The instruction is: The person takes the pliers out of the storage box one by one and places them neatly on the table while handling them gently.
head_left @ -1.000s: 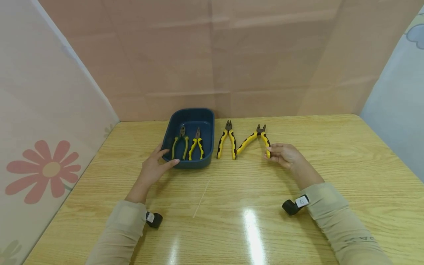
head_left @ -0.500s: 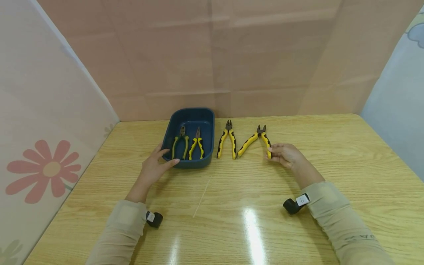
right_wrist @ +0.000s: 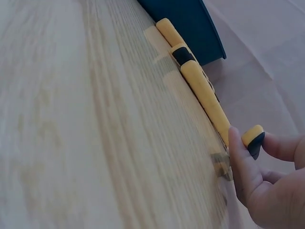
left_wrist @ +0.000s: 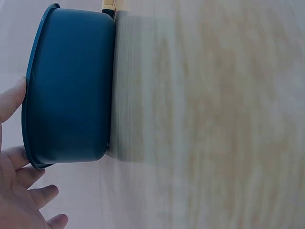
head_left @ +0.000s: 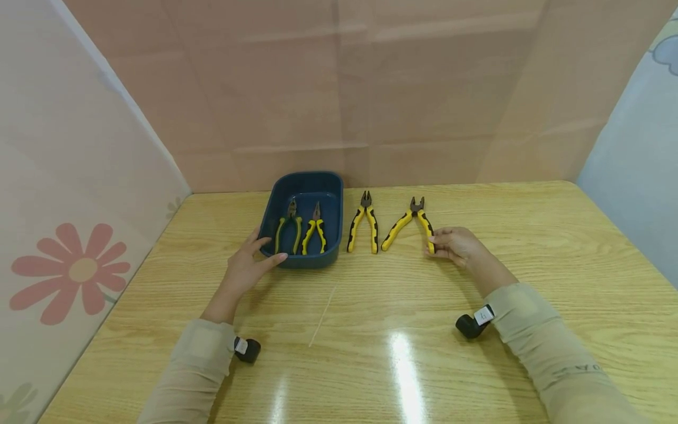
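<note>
Grasping w/ L hand the lower-left corner of blue tub, just left of ctr in head view — thumb on front rim. Pinching w/ R hand one handle of yellow-black combination pliers, right of ctr, w/ handles splayed wide. See, btwn tub and these, 2nd combination pliers on wood-grain table; inside tub, green-handled pliers at left, yellow-black needle-nose pliers at right — both w/ tips toward top of frame.

head: high, forward-down, farther | wrists: low, forward, rolled, close | shared: blue tray
</note>
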`<control>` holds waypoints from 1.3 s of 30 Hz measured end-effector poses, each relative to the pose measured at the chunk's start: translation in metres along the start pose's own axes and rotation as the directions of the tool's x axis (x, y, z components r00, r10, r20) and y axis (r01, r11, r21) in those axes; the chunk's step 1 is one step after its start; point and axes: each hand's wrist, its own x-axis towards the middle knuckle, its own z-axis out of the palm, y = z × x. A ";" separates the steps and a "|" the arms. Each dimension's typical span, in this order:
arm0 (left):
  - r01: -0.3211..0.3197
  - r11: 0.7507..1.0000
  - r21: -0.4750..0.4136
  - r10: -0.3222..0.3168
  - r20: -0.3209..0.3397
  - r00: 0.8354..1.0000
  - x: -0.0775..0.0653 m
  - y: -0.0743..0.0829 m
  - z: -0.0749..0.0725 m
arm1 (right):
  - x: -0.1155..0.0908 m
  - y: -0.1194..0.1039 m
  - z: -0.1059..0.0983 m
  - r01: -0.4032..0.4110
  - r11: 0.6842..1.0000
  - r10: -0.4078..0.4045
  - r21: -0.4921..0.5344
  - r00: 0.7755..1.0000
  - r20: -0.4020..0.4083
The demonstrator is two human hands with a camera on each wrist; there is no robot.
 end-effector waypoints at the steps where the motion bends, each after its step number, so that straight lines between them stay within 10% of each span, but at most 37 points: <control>1: 0.002 1.000 -0.001 -0.002 0.000 1.000 0.000 0.000 0.000 | 0.001 0.000 0.000 -0.001 1.000 0.001 -0.011 1.000 0.000; 19: -0.003 1.000 -0.006 0.003 -0.006 1.000 0.000 0.002 0.000 | 0.006 -0.003 0.004 0.004 0.968 -0.005 -0.252 1.000 -0.005; 26: -0.007 1.000 -0.001 0.007 -0.006 1.000 -0.001 0.002 -0.001 | 0.011 -0.007 0.008 -0.011 0.850 -0.023 -0.526 0.998 -0.058; 39: -0.001 1.000 -0.001 0.001 -0.003 1.000 -0.001 0.003 -0.001 | 0.016 -0.016 0.018 -0.101 0.733 -0.022 -0.673 0.985 -0.172</control>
